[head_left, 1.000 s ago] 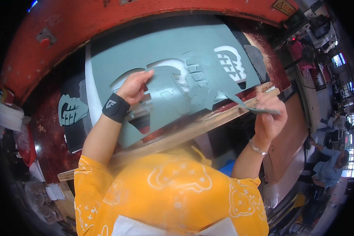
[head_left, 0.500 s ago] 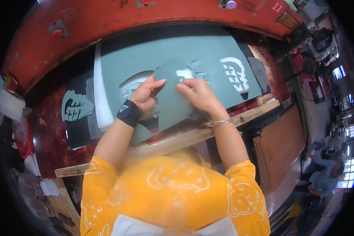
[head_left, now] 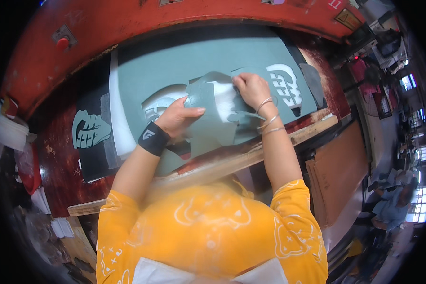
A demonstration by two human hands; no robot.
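left hand: half-curled, thumb lay over green cut piece, gripping left edge | right hand: fingers bunched, pinched its upper right

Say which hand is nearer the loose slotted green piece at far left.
Left. The left hand is right of the slotted piece; the right hand is farther right and higher in view.

We have open room across the far green sheet, up to the red housing — between our left hand and right hand a cut green piece fills the gap.
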